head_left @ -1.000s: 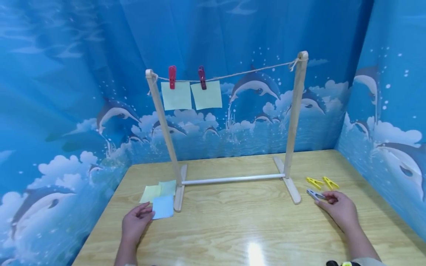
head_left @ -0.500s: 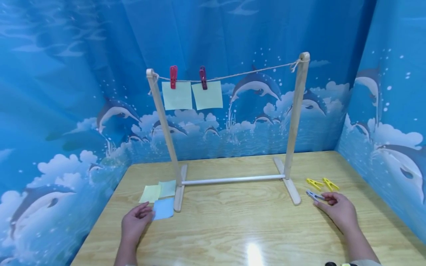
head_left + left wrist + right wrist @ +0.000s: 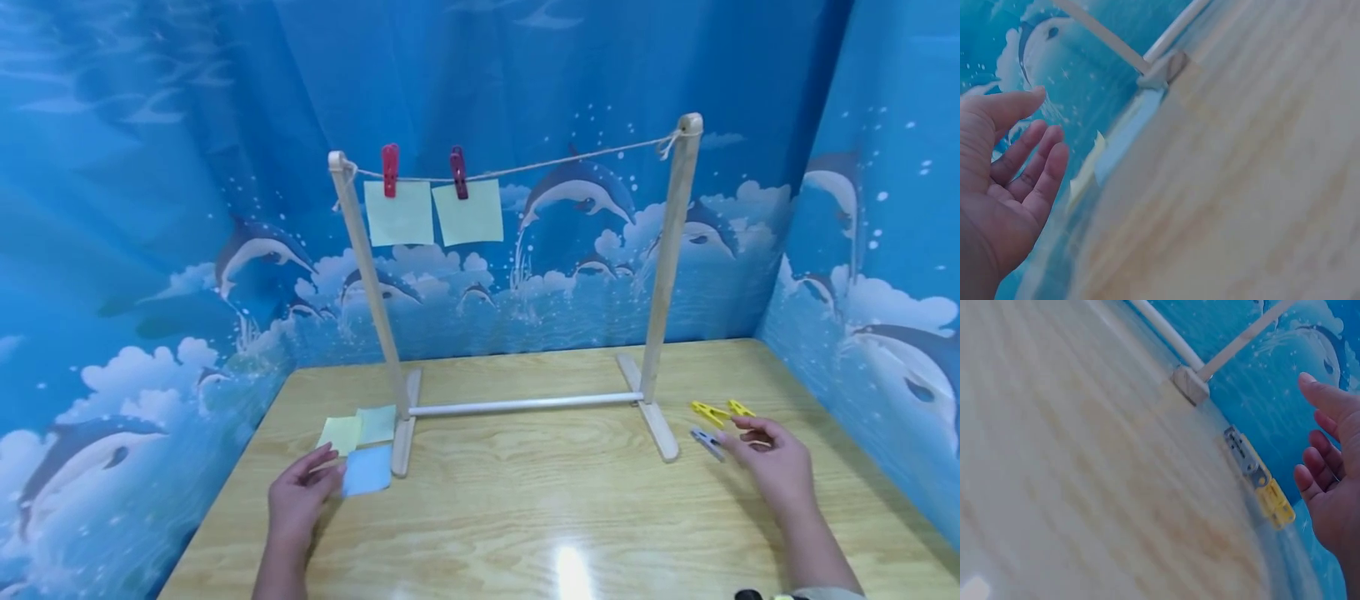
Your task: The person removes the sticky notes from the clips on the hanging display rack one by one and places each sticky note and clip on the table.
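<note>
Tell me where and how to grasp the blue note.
The blue note is probably best pinched by its left edge, from the left: it is a thin sheet, the stand's foot crowds its right edge, and the left hand is at its left.

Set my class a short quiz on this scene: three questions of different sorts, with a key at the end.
1. Count: how many notes hang from the string?

2. True or false: the grey peg lies on the table, outside the right hand's grip.

3. Multiple choice: what colour are the other two loose pegs, beyond the grey one?
A. Red
B. Green
C. Yellow

Key
1. Two
2. True
3. C
</note>
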